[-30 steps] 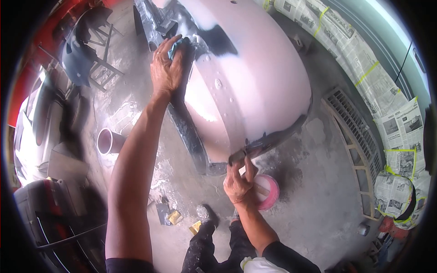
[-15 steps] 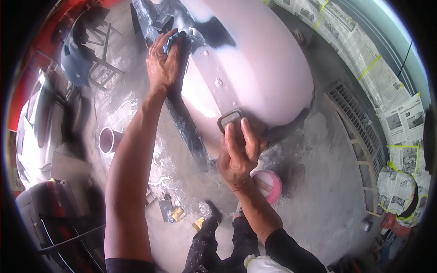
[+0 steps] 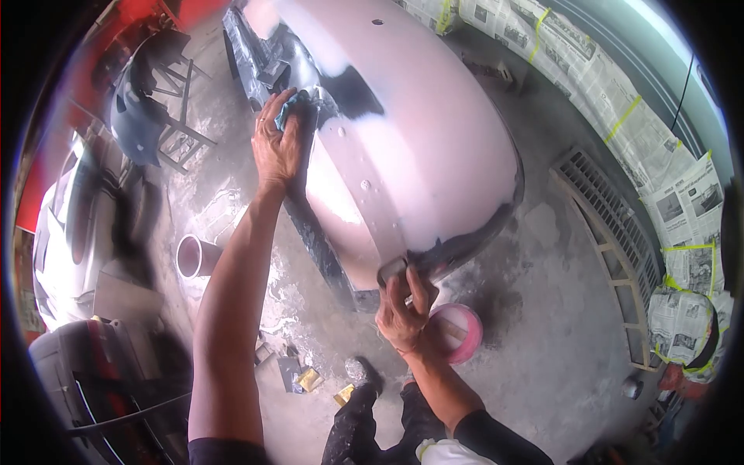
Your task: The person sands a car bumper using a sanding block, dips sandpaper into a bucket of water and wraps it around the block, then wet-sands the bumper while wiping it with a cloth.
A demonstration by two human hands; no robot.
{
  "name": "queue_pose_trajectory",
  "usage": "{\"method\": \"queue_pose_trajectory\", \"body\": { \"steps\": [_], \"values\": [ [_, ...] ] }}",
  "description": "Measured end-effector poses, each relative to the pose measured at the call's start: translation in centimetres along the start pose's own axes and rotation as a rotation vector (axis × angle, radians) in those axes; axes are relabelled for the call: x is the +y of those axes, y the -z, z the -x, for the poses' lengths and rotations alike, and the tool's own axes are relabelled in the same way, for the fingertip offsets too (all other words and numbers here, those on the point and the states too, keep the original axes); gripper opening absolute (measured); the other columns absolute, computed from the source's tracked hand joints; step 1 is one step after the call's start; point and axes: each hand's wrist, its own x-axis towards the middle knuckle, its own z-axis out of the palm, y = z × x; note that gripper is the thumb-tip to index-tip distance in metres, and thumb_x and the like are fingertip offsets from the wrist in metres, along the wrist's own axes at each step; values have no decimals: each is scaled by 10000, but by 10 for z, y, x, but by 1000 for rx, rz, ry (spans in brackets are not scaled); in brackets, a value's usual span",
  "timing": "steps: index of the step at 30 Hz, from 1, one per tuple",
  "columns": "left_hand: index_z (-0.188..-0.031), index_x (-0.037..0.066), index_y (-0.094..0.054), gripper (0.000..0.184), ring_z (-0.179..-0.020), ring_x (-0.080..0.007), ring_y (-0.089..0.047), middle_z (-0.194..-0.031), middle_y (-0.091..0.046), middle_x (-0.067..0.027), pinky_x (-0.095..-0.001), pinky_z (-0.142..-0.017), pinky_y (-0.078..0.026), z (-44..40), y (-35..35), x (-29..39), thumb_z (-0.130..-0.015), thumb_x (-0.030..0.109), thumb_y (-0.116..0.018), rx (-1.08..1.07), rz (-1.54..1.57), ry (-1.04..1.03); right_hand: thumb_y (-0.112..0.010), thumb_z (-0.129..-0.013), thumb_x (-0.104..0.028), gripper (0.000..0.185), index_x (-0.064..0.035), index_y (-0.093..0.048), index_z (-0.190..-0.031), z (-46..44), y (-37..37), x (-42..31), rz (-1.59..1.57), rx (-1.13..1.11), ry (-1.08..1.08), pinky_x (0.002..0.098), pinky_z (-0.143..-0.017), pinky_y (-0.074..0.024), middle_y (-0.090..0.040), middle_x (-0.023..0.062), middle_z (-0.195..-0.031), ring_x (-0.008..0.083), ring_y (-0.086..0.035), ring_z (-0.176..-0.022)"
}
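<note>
A large bumper (image 3: 434,116), pale pink with dark grey patches and edges, stretches ahead of me. My right hand (image 3: 403,316) grips a small dark-rimmed sanding block (image 3: 392,271) between thumb and fingers. That block rests at the bumper's near lower corner, below a greyish strip with several raised spots. At the bumper's left edge, my left hand (image 3: 275,151) is closed on a crumpled blue cloth (image 3: 285,111), beside the dark inner edge.
A pink bucket (image 3: 474,329) stands near my right forearm, and a pale pot (image 3: 190,257) lies left. A slatted grille (image 3: 612,209) is on the floor at right, near newspaper masking (image 3: 678,205). Another bumper (image 3: 133,124) rests on a stand.
My right hand and the block have slid toward the bumper's near corner. My left hand stays at the same spot with the cloth. The whole view has shifted, leaving the bumper lower.
</note>
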Motion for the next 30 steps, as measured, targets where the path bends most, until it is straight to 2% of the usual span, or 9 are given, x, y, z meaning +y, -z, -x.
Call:
{"method": "queue_pose_trajectory", "body": {
  "steps": [3, 7, 12, 16, 17, 22, 24, 26, 30],
  "values": [
    [-1301, 149, -647, 386, -1355, -370, -483, -1366, -605, -165, -446, -1135, -373, -1, -5, -12, -952, 296, -571, 30, 67, -91, -747, -845, -76, 368, -94, -721, -1212, -95, -13, -20, 111, -163, -58, 385, -861, -401, -595, 171, -1336, 249, -603, -1022],
    [-1300, 154, -650, 382, -1361, -355, -479, -1364, -601, -174, -447, -1137, -371, 0, 0, 1, -958, 303, -569, -2, 7, 5, -754, -759, 92, 508, -87, -706, -1232, 9, -3, 14, -119, -17, -18, 433, -936, -457, -534, 160, -1413, 308, -605, -1063],
    [-1294, 149, -653, 382, -1353, -360, -486, -1354, -613, -161, -449, -1139, -370, 6, -3, -5, -956, 307, -570, 23, -33, 12, -704, -868, -68, 401, -97, -683, -1267, -106, -21, -25, 112, -212, -19, 389, -866, -419, -587, 173, -1372, 244, -629, -1053],
    [-1277, 126, -661, 384, -1354, -357, -488, -1342, -628, -147, -445, -1137, -374, -1, 0, -1, -951, 304, -561, 18, -17, -68, -739, -812, 28, 465, -83, -676, -1259, -23, 0, 2, 125, -107, 37, 404, -856, -448, -553, 189, -1405, 325, -627, -1120],
    [-1273, 118, -662, 385, -1351, -358, -492, -1336, -634, -139, -443, -1136, -376, -1, 0, 1, -950, 301, -557, 18, -25, -49, -784, -809, -39, 440, -74, -676, -1234, 13, 3, 24, -44, -82, 44, 433, -915, -419, -569, 210, -1387, 326, -574, -1115],
    [-1273, 119, -663, 389, -1341, -356, -505, -1320, -649, -117, -444, -1134, -378, 5, -5, -8, -948, 304, -557, 49, -31, -51, -701, -867, -20, 347, -51, -709, -1212, -94, -6, -12, 124, -189, -20, 380, -836, -408, -635, 208, -1313, 281, -625, -1025],
    [-1278, 120, -659, 390, -1340, -354, -506, -1320, -649, -118, -445, -1130, -381, -1, -8, -20, -949, 306, -561, 67, -31, -206, -699, -866, -22, 344, -51, -708, -1209, -70, 2, -2, 126, -185, 24, 385, -835, -409, -629, 216, -1317, 292, -621, -1027],
    [-1279, 117, -657, 389, -1339, -355, -507, -1317, -649, -122, -447, -1126, -383, 0, -2, -7, -950, 303, -563, 44, -19, -142, -700, -863, -21, 349, -49, -706, -1211, -5, 13, 15, 109, -144, 14, 383, -825, -408, -628, 219, -1315, 294, -625, -1030],
    [-1284, 110, -650, 397, -1344, -354, -500, -1329, -641, -126, -453, -1124, -382, 1, -6, -10, -952, 311, -563, 70, 46, -119, -707, -853, -16, 365, -48, -697, -1217, -52, 12, 1, 141, -170, 13, 395, -824, -414, -626, 228, -1313, 309, -635, -1038]
  ]
}}
